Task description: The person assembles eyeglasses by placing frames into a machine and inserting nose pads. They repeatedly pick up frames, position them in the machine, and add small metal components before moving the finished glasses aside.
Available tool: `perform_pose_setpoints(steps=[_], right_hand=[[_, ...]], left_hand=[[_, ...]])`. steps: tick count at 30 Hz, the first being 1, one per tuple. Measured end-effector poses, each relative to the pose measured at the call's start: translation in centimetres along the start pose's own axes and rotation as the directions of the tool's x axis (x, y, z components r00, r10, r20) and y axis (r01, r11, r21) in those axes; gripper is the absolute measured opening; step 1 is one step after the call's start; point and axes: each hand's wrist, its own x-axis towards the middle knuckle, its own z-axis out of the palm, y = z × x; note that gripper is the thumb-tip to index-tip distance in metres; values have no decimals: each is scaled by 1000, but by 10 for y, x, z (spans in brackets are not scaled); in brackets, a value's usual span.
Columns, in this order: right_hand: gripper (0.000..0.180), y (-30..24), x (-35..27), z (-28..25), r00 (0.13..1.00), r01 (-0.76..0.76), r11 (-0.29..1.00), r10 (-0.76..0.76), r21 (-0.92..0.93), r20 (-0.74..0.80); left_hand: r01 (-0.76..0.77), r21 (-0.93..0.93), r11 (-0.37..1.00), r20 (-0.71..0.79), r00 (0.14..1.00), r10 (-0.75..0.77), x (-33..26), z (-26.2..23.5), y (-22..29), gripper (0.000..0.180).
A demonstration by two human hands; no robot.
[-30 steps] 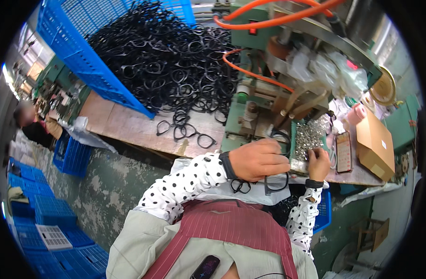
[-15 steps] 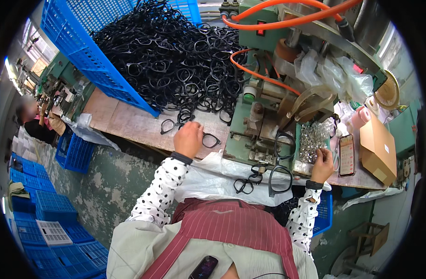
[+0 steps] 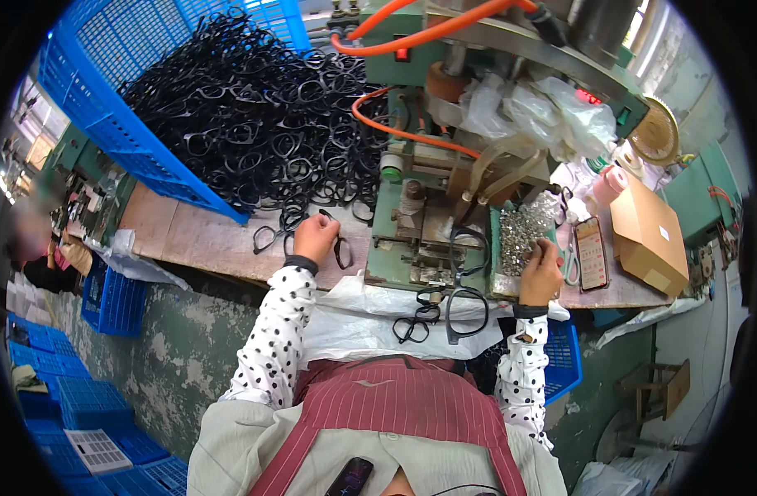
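Note:
A black eyeglass frame (image 3: 343,253) is pinched in my left hand (image 3: 314,241), close to the table's front edge. Its fingers are closed, and part of the frame is hidden behind them. My right hand (image 3: 542,277) is at the near right side of a green tray of small shiny metal parts (image 3: 519,236). The fingertips press together there; whatever lies between them is too small to tell. Beside my left hand, another black frame (image 3: 265,239) lies at the edge of a big heap of black frames (image 3: 263,136).
A green bench machine (image 3: 407,223) with orange hoses (image 3: 428,43) stands between my hands. Several black frames (image 3: 467,316) rest at its front over white plastic sheeting (image 3: 354,318). Right of the tray are scissors (image 3: 571,263), a phone (image 3: 592,256) and a cardboard box (image 3: 649,236). A blue crate (image 3: 139,132) backs the heap.
The whole view has shifted, so the bench appears farther left. In my left hand the eyeglass frame has turned to a steeper angle. My right hand stays by the metal parts, its fingers slightly moved.

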Motion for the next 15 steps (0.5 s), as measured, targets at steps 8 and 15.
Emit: perform_pose_setpoints(steps=[8, 15], right_hand=[[10, -78, 24, -13, 990, -86, 874, 19, 477, 142], [20, -138, 20, -35, 907, -325, 699, 39, 637, 420]], left_hand=[[-74, -452, 889, -14, 997, 76, -30, -11, 84, 11], [-492, -341, 801, -365, 855, 369, -64, -12, 133, 11]])
